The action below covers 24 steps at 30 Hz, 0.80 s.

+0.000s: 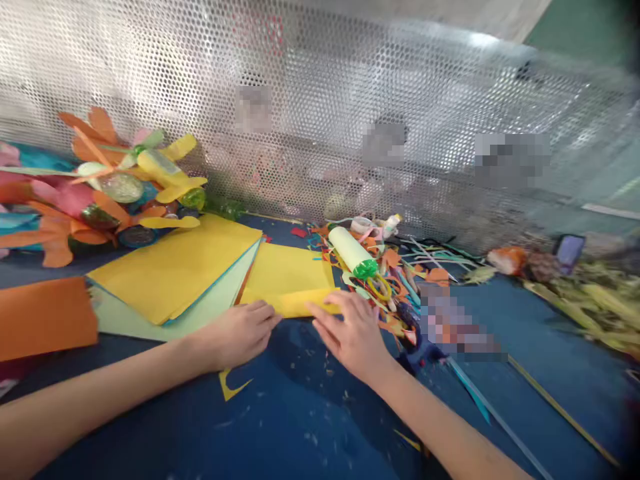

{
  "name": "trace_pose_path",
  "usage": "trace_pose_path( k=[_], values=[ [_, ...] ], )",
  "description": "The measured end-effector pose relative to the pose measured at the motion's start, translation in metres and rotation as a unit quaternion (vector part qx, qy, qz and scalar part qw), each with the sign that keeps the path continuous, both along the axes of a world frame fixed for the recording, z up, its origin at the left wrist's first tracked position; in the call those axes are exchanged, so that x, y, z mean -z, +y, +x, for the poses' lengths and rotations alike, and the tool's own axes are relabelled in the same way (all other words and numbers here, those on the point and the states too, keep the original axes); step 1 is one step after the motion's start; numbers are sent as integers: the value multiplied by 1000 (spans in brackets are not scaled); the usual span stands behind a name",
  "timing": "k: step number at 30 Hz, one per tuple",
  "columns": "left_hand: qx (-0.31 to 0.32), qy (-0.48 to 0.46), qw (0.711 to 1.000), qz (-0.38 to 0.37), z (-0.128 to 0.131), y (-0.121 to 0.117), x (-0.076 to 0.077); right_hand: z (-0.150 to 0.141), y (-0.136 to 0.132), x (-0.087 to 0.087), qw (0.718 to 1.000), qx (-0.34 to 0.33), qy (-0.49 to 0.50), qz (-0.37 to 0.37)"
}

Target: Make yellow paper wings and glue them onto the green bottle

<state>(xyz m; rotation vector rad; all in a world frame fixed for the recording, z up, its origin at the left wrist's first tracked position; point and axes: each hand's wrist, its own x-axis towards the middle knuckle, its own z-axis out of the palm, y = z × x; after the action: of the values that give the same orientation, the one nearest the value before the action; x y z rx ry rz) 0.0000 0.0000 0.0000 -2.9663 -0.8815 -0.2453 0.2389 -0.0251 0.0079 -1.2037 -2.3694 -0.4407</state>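
A sheet of yellow paper lies in front of me, its near edge turned up into a narrow folded or rolled strip. At that strip's left end, the curled fingers of my left hand hold the paper. The fingers of my right hand are bent over its right end, thumb low at the near edge. Left of the sheet, yellow sheets overlap a pale green sheet. A curved yellow scrap lies just below my left hand.
Paper flowers on bottles crowd the back left, with orange paper nearer. To the right are a pale roll with a green end, yellow-handled scissors, scraps and a phone. Perforated metal borders the blue table.
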Motion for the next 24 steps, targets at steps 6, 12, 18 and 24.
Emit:
trace_pose_path(
  k=[6, 12, 18, 24],
  values=[
    [-5, -2, 1000, 1, -1, 1, 3, -14, -4, 6, 991, -34, -49, -123],
    [-3, 5, 1000, -10, -2, 0, 0, -13, -4, 5, 989, -19, -53, -134],
    [-21, -10, 1000, -11, -1, -2, -1, -16, -3, 6, 991, -21, -45, -125],
    [-4, -79, 997, 2, -4, 1, 8, -11, 0, 7, 998, 4, -17, -64]
  ],
)
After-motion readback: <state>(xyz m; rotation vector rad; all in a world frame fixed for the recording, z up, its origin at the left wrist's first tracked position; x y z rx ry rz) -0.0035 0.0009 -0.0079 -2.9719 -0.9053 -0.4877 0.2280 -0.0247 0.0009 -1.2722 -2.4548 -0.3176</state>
